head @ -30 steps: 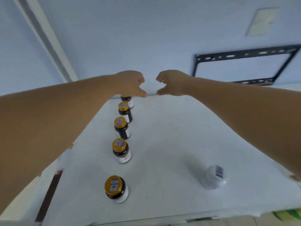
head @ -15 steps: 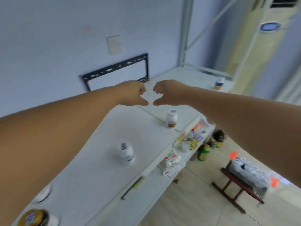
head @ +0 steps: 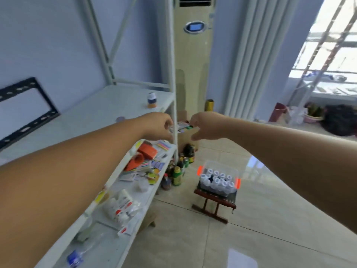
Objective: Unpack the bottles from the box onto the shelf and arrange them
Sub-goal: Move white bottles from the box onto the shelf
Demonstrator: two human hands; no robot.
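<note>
Both arms stretch out level, the left grip [head: 160,125] and right grip [head: 202,125] clenched on nothing, likely ready for another pick. The box [head: 221,166] of bottles [head: 216,179] sits on a low stool [head: 212,198] beside the shelf [head: 96,117], handy to reach.

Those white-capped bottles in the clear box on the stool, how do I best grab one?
Likely by the cap, from straight above. The bottles stand upright and packed close in the clear box, which looks open on top, so only their tops are free. The box walls and neighbours block their sides.
</note>
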